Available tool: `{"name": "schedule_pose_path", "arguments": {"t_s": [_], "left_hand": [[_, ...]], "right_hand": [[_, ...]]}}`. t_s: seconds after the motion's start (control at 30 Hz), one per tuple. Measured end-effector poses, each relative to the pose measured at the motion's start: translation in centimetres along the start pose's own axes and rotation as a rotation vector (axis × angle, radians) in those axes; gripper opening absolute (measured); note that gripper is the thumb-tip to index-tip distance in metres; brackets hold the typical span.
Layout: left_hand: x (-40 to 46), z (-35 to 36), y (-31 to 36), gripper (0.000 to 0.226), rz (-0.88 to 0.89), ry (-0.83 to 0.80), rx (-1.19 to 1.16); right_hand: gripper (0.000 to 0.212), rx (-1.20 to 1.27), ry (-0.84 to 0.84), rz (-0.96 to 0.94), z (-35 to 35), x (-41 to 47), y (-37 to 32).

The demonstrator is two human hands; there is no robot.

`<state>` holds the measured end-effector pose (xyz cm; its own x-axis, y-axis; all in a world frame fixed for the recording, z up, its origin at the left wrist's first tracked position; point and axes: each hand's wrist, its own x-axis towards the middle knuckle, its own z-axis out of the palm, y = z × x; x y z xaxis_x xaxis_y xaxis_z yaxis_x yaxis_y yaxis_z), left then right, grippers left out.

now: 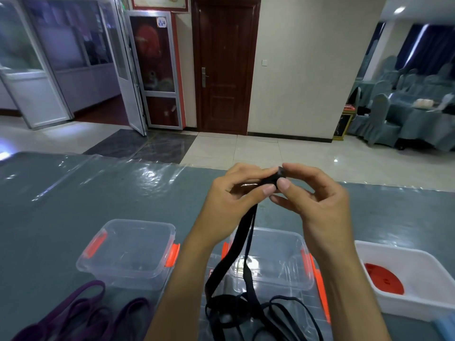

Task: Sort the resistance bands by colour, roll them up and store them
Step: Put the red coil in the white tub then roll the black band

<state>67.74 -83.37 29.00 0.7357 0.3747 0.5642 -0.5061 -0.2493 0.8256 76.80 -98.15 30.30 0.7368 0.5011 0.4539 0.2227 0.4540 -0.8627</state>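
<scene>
My left hand [236,193] and my right hand [312,198] are raised above the table and together pinch the small rolled end of a black resistance band [242,242]. The rest of that band hangs down to a tangle of black bands [266,313] lying at the near edge. Purple bands [81,308] lie loose at the lower left. A rolled red band [384,279] rests inside a white tub [418,257] on the right.
Two clear plastic boxes with orange latches stand on the grey-green table [61,205]: one [128,252] at left centre, one [273,259] under my forearms. A clear lid [307,306] with an orange edge lies beneath the black bands. Beyond the table is tiled floor and a brown door.
</scene>
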Motion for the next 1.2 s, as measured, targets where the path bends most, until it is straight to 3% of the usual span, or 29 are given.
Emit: {"name": "schedule_pose_path", "arguments": {"t_s": [0.2,0.3,0.4,0.5,0.77,0.9,1.0,1.2], "left_hand": [[0.2,-0.4,1.0,0.034,-0.029,-0.037,-0.033],[0.3,-0.2,1.6,0.037,-0.053,0.092,-0.068],[0.5,0.8,1.9,0.021,-0.055,0.272,-0.149],[0.6,2.0,1.9,0.011,-0.049,0.351,-0.223],[0.9,1.2,1.6,0.028,-0.028,0.079,0.009],[0.3,0.4,1.2,0.03,0.028,0.08,0.206],[0.1,-0.1,1.4,0.029,0.086,0.04,0.296],[-0.2,0.6,1.3,0.019,0.063,0.137,0.16]], "right_hand": [[0.027,0.057,-0.048,0.028,0.1,-0.2,0.5],[0.025,-0.066,-0.014,0.004,0.1,-0.2,0.7],[0.024,-0.094,0.033,-0.07,0.6,-0.1,0.6],[0.027,-0.092,0.094,-0.106,1.7,-0.4,0.6],[0.046,0.03,0.224,-0.039,2.4,-1.4,1.3],[0.032,-0.004,0.103,0.01,1.5,-1.2,0.7],[0.034,-0.035,0.062,0.042,1.0,-0.8,0.2],[0.021,0.019,0.116,-0.01,1.1,-1.1,0.5]]}}
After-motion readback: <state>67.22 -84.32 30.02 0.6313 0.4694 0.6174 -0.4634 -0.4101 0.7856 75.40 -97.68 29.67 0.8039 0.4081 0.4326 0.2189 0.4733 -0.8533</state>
